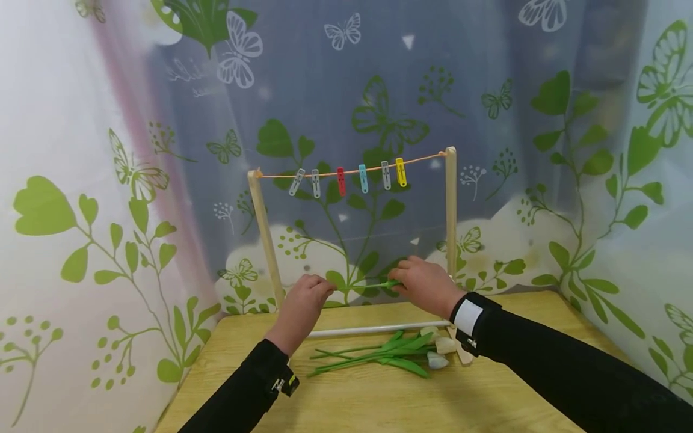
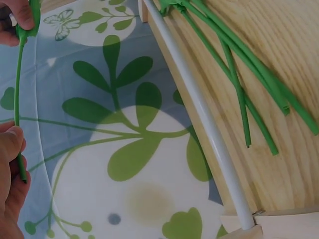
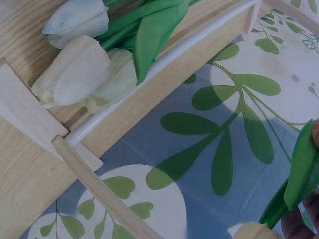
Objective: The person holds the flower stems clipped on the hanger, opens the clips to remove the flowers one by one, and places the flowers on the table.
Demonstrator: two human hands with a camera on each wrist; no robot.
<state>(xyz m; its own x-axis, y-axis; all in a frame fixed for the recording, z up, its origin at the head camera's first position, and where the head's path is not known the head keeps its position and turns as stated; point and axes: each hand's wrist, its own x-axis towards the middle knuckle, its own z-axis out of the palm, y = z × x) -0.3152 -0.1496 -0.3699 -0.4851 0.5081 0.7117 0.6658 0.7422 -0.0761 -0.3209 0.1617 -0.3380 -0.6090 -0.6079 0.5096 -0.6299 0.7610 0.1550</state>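
Note:
My left hand (image 1: 299,308) pinches the lower stem of a tulip with green leaves and stem, held up level above the table. My right hand (image 1: 428,285) grips the same tulip (image 2: 19,84) higher up, around its leaves. In the right wrist view its pale yellow bloom (image 3: 255,232) pokes in at the bottom edge, below a leaf; the head view has it hidden behind my right hand. Below my hands, several more tulips (image 1: 406,347) with whitish blooms lie on the table, stems pointing left.
A wooden rack stands behind, with a left post (image 1: 265,234), a right post (image 1: 451,210) and a white rod (image 1: 373,329) low between them. Several clothespins, one of them red (image 1: 341,181), hang on an orange string (image 1: 422,159). The wooden table (image 1: 357,409) meets a patterned curtain (image 1: 303,78).

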